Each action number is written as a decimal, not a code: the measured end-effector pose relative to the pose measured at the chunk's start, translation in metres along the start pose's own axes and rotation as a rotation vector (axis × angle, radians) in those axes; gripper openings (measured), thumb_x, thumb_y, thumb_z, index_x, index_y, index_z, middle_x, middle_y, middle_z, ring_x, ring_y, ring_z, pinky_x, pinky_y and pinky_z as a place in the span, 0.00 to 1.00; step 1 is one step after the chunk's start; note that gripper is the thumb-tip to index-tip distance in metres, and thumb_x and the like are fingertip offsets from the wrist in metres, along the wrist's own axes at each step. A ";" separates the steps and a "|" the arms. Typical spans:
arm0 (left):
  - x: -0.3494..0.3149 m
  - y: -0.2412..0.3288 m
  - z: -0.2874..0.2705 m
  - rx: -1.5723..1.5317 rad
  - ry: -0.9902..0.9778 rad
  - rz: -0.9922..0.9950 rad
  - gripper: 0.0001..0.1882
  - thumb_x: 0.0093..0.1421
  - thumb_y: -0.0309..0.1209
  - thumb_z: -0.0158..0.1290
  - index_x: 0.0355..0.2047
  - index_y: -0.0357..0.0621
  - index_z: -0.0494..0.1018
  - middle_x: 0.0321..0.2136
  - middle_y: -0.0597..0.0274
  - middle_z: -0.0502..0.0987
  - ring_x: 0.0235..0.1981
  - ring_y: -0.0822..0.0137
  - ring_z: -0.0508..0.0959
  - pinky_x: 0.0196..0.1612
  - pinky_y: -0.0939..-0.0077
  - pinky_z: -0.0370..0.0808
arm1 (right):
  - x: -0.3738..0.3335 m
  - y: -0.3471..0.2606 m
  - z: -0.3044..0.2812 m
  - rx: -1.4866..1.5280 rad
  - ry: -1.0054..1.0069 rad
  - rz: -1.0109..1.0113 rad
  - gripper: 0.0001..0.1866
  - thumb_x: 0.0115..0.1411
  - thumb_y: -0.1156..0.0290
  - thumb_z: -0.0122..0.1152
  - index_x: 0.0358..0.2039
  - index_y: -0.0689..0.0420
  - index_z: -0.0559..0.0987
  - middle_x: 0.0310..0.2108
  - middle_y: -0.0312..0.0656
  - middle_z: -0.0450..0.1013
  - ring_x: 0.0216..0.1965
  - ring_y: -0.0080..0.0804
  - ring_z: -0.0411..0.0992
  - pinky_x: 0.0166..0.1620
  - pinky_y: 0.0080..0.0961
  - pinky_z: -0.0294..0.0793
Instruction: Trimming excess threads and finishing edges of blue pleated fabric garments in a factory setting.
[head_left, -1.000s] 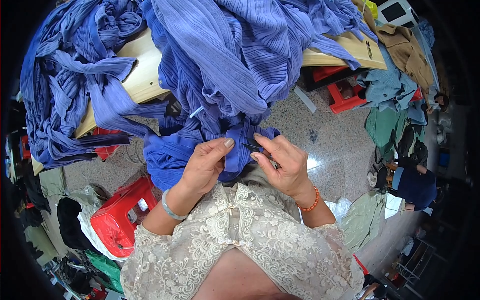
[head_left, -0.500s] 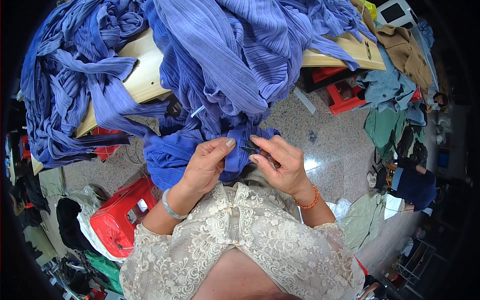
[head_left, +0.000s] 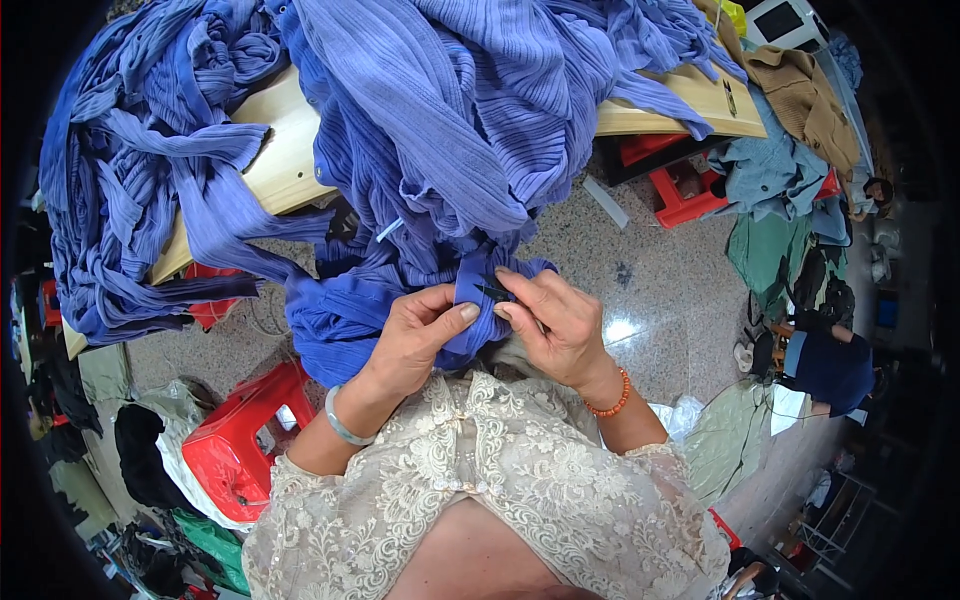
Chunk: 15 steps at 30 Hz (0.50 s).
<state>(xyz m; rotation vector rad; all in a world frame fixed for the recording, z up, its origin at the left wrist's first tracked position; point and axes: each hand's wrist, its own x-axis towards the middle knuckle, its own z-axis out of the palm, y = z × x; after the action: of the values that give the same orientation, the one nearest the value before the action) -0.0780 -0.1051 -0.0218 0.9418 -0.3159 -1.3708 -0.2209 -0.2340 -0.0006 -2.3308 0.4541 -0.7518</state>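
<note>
A blue ribbed knit garment [head_left: 340,318] is bunched in front of my chest. My left hand [head_left: 415,338] pinches a smooth blue band [head_left: 468,282] of it between thumb and fingers. My right hand [head_left: 560,322] is closed around small black thread snips [head_left: 493,292], whose dark tips point left at the band. The fingers partly hide the snips, and I cannot tell whether the blades touch the cloth. A large heap of the same blue knitwear [head_left: 410,110] hangs over the table edge just beyond my hands.
A pale wooden table [head_left: 285,150] curves across the far side. To my left stands a red plastic stool [head_left: 235,435]; another red stool [head_left: 685,195] is under the table at right. Brown knitwear [head_left: 800,95] and grey-blue clothes [head_left: 770,175] lie at the far right. A person [head_left: 830,370] sits farther right.
My left thumb has moved slightly down and right along the band. The snips' tips have shifted a little left and up against it. Both hands keep their hold.
</note>
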 end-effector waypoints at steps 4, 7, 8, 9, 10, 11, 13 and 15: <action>-0.001 0.001 0.004 -0.035 0.040 -0.032 0.10 0.60 0.25 0.52 0.42 0.35 0.75 0.34 0.65 0.78 0.32 0.79 0.74 0.38 0.86 0.71 | 0.000 0.000 0.000 -0.067 0.013 -0.019 0.14 0.51 0.71 0.65 0.40 0.57 0.80 0.20 0.38 0.69 0.16 0.31 0.67 0.20 0.26 0.66; 0.001 -0.004 -0.002 -0.070 0.079 -0.059 0.10 0.60 0.25 0.52 0.42 0.36 0.75 0.32 0.68 0.77 0.30 0.82 0.72 0.34 0.88 0.69 | -0.001 0.007 0.001 -0.017 0.053 0.052 0.14 0.51 0.72 0.65 0.39 0.57 0.80 0.20 0.38 0.70 0.16 0.31 0.67 0.20 0.25 0.65; 0.001 -0.006 -0.005 -0.088 0.096 -0.070 0.10 0.60 0.26 0.52 0.42 0.37 0.75 0.32 0.69 0.77 0.28 0.83 0.71 0.32 0.89 0.67 | 0.000 0.006 -0.002 -0.015 0.052 0.052 0.14 0.51 0.72 0.65 0.39 0.57 0.80 0.20 0.38 0.70 0.16 0.31 0.67 0.20 0.25 0.65; 0.002 -0.005 -0.005 -0.088 0.098 -0.070 0.10 0.60 0.26 0.52 0.42 0.37 0.75 0.32 0.69 0.77 0.28 0.83 0.71 0.32 0.89 0.67 | 0.000 0.005 -0.005 0.032 0.018 0.088 0.14 0.51 0.72 0.65 0.39 0.57 0.80 0.20 0.39 0.70 0.16 0.31 0.68 0.20 0.25 0.65; 0.003 -0.005 -0.006 -0.076 0.110 -0.051 0.10 0.60 0.26 0.53 0.42 0.37 0.75 0.31 0.71 0.77 0.27 0.84 0.70 0.30 0.90 0.65 | 0.000 0.004 -0.007 0.079 -0.016 0.125 0.14 0.50 0.72 0.65 0.39 0.57 0.80 0.20 0.39 0.70 0.16 0.31 0.68 0.20 0.25 0.65; 0.003 -0.005 -0.007 -0.063 0.121 -0.031 0.10 0.60 0.26 0.53 0.42 0.38 0.75 0.30 0.72 0.76 0.26 0.85 0.69 0.29 0.90 0.64 | 0.000 0.004 -0.008 0.080 -0.016 0.125 0.14 0.50 0.72 0.65 0.39 0.57 0.80 0.20 0.39 0.70 0.16 0.31 0.68 0.20 0.25 0.65; 0.003 -0.005 -0.006 -0.069 0.121 -0.029 0.10 0.60 0.25 0.53 0.42 0.38 0.75 0.31 0.71 0.77 0.27 0.84 0.70 0.30 0.90 0.65 | 0.001 0.005 -0.009 0.141 -0.110 0.078 0.16 0.49 0.75 0.65 0.40 0.60 0.79 0.19 0.38 0.66 0.16 0.27 0.63 0.20 0.21 0.61; 0.003 -0.004 -0.005 -0.074 0.120 -0.027 0.10 0.60 0.25 0.52 0.42 0.38 0.75 0.31 0.70 0.77 0.29 0.83 0.71 0.31 0.90 0.67 | -0.001 0.006 -0.008 0.143 -0.120 0.057 0.16 0.49 0.74 0.66 0.40 0.60 0.79 0.19 0.38 0.66 0.16 0.27 0.63 0.20 0.22 0.61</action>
<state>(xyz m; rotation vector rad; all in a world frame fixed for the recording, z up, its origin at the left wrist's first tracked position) -0.0764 -0.1060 -0.0283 0.9649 -0.1610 -1.3350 -0.2273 -0.2419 0.0006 -2.2053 0.3986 -0.5935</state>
